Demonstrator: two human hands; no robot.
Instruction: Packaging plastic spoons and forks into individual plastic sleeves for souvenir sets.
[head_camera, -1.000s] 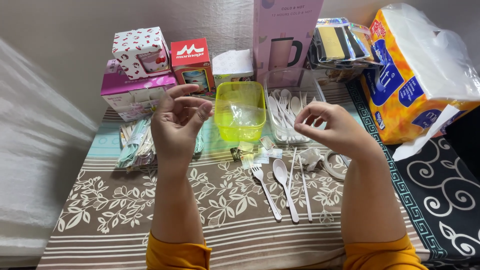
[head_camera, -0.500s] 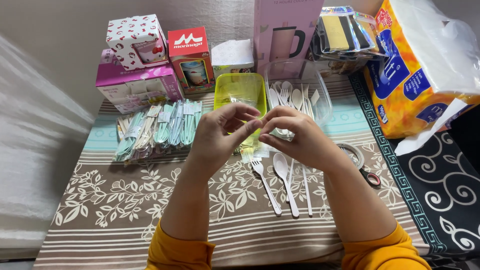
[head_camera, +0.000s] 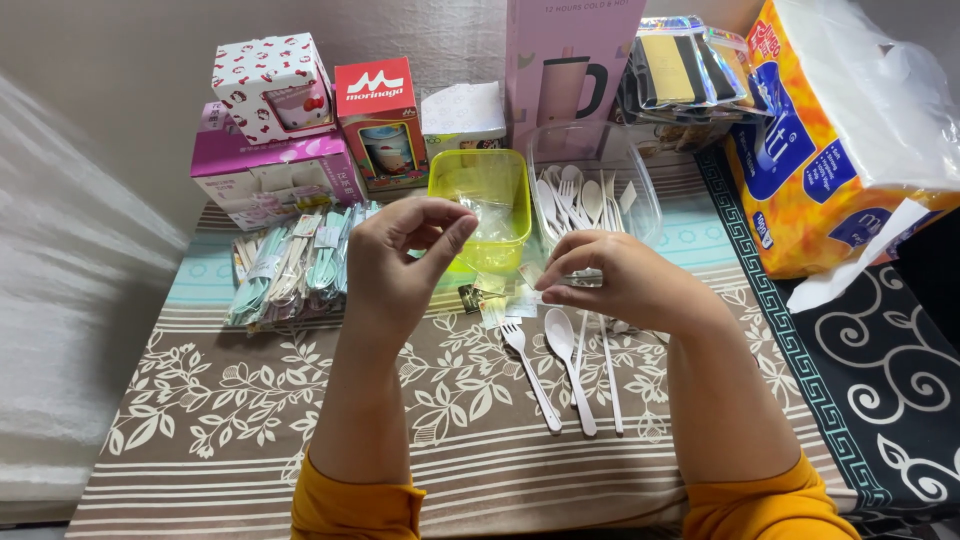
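Covered by a brown cloth with leaf pattern (head_camera: 200, 440), a table carrying many things. At the far right corner, a big orange and blue pack of tissue (head_camera: 850, 140), partly over a black mat with white swirls (head_camera: 880, 400). Along the far edge, a tall pink box with a mug picture (head_camera: 575, 60), a pink flat box (head_camera: 275, 180) with a white box with red marks (head_camera: 270, 80) on top, a red box (head_camera: 380, 120) just beside. Near the middle of the far edge, a clear plastic tub (head_camera: 610, 165) holding white cutlery, and touching its left side a yellow-green container (head_camera: 487, 205). Toward the left edge, a row of wrapped cutlery packs (head_camera: 290, 265). At the centre, left hand (head_camera: 395, 265) raised, thumb and forefinger pinched together on a thin clear plastic film (head_camera: 480, 215), hardly visible before the yellow-green container. Right hand (head_camera: 625, 280) lower, fingers curled together on the other end of the same film; exact grip there hard to tell. Just beside the right hand, toward the near edge, lying flat and side by side, a white fork (head_camera: 530, 370), a white spoon (head_camera: 570, 360) and a white knife (head_camera: 610, 370).
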